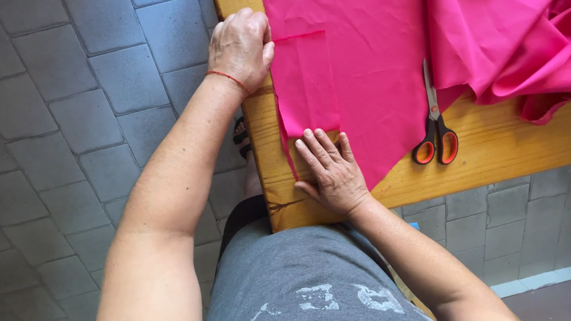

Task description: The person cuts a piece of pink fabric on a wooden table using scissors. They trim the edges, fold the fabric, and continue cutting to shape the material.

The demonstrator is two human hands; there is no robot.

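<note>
A sheet of bright pink fabric (pixel 365 50) lies spread over a wooden table (pixel 504 141). A narrow folded strip of pink fabric (pixel 306 83) runs along its left edge. My left hand (pixel 241 44) presses the far end of that strip, knuckles bent, at the table's left edge. My right hand (pixel 331 170) lies flat with its fingers spread on the strip's near end. Neither hand holds anything; both rest on the cloth.
Scissors with orange and black handles (pixel 434 127) lie shut on the fabric right of my right hand. A bunched heap of pink fabric (pixel 528 22) fills the table's far right. Grey paving stones (pixel 69 131) lie to the left, and a sandalled foot (pixel 244 143) shows beside the table.
</note>
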